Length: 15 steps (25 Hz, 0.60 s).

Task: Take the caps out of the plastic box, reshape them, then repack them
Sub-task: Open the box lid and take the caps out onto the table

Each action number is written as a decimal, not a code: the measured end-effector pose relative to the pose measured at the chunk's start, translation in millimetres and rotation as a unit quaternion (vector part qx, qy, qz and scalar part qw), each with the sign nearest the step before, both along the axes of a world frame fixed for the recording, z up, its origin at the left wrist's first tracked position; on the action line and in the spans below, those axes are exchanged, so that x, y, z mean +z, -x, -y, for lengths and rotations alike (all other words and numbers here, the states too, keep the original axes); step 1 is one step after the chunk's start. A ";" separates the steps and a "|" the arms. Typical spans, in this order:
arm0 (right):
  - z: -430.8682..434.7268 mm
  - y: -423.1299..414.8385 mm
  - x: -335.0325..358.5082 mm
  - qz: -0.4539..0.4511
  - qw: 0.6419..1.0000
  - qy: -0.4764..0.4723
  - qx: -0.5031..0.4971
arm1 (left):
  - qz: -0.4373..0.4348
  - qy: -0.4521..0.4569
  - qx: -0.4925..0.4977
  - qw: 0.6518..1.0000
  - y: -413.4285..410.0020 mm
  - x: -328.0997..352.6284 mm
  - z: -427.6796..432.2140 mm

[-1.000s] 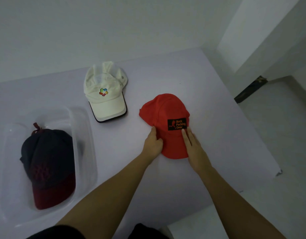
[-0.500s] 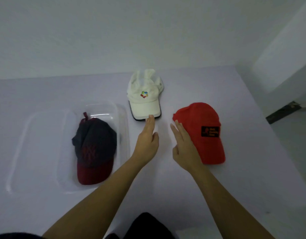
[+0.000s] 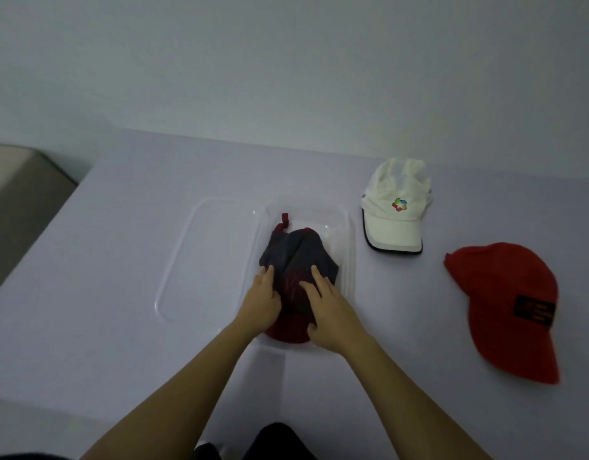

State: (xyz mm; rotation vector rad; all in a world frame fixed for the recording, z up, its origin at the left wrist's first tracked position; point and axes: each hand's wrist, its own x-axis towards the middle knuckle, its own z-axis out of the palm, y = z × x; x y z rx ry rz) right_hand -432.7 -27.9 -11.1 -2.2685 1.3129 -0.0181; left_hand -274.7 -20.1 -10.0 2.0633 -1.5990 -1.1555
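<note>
A dark navy cap (image 3: 296, 254) with a maroon brim lies inside the clear plastic box (image 3: 347, 247) at the table's middle. My left hand (image 3: 261, 303) grips the cap's left side and my right hand (image 3: 329, 310) lies on its right side, thumb curled at the brim. The cap's crown looks creased down the middle. A white cap (image 3: 396, 210) with a coloured logo rests on the table right of the box. A red cap (image 3: 509, 307) with a black patch lies further right, brim toward me.
The box's clear lid (image 3: 200, 260) lies flat on the table, touching the box's left side. The lilac table (image 3: 103, 277) ends at a left edge, with a beige surface (image 3: 17, 194) beyond it. A plain wall stands behind.
Both hands left the red cap, passed the white cap, and now hold the navy cap in the box. My view has swung left, so the box sits at the centre.
</note>
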 end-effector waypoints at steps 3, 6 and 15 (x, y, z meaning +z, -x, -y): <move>4.7 -10.5 -12.0 -0.130 0.991 -0.005 0.032 | -0.014 -0.066 -0.070 0.995 -7.5 -5.2 -3.9; 4.3 -17.4 -20.4 -0.189 0.981 0.031 0.036 | 0.004 -0.081 -0.109 0.991 -10.5 -10.2 -4.3; 12.5 -27.6 14.1 -0.036 0.993 -0.093 -0.063 | 0.044 0.017 -0.147 0.988 -13.0 -18.6 -6.6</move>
